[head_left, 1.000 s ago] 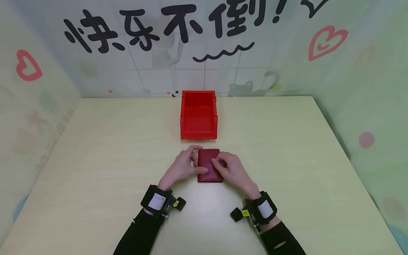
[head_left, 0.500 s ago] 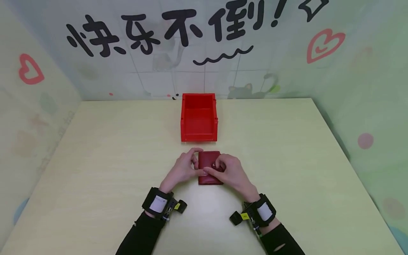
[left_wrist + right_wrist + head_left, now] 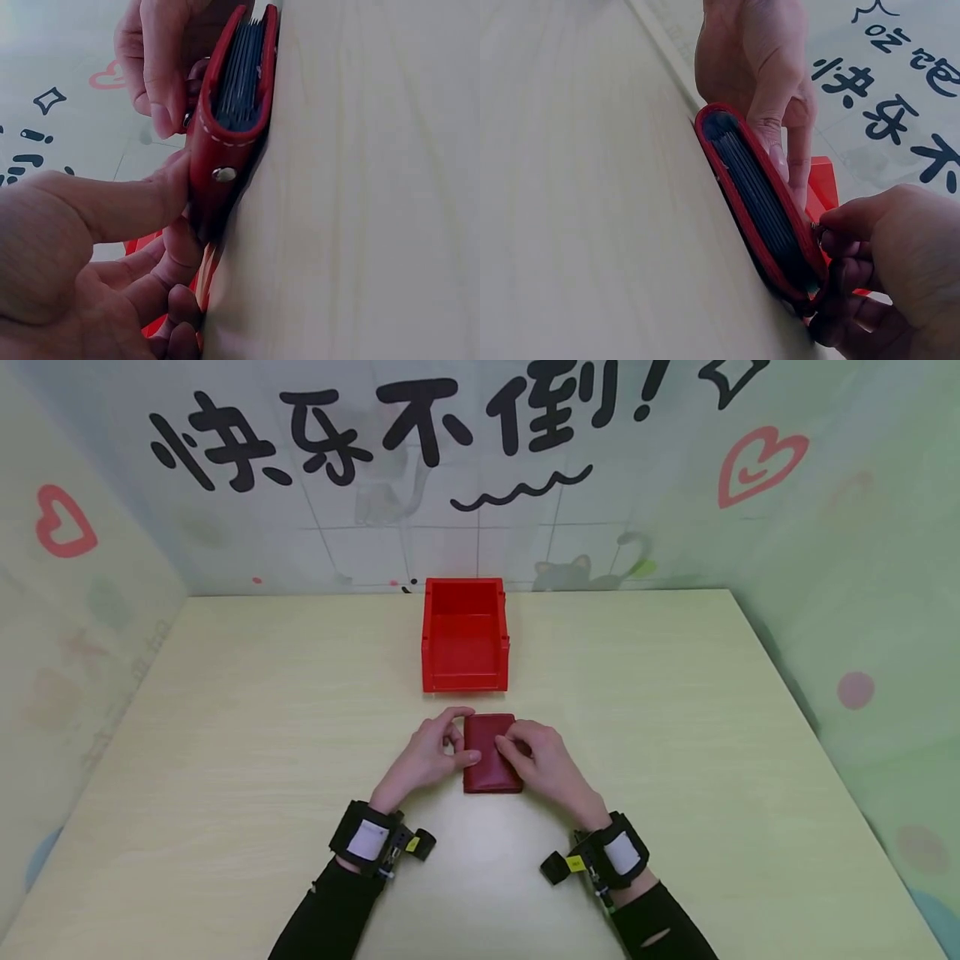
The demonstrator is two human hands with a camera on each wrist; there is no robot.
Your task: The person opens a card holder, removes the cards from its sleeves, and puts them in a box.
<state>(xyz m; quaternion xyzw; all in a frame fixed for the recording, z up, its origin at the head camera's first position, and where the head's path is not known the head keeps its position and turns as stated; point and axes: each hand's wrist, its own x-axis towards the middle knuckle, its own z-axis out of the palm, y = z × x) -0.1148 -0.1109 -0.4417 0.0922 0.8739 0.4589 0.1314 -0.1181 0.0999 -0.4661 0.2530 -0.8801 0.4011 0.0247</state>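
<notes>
A dark red leather card holder [image 3: 489,772] lies closed on the table between both hands. Its spine carries white stitching and a silver rivet [image 3: 224,174], and a stack of thin dark sleeves [image 3: 754,187] shows at its ends. The left hand [image 3: 429,756] grips the spine side, thumb on the cover and index finger at the far corner. At the opposite side the right hand [image 3: 553,768] pinches the cover's edge between thumb and bent index finger. A small dark metal bit shows at those fingertips in the right wrist view; the fingers hide most of it.
A red open plastic bin [image 3: 465,647] stands just beyond the card holder, near the back of the pale wooden table [image 3: 262,718]. Printed wall panels [image 3: 637,543] enclose the table at the back and both sides.
Half a second ago the right thumb reached left to the left thumb, with a metal snap showing under the fingers. It has since drawn back right. The left hand keeps its hold.
</notes>
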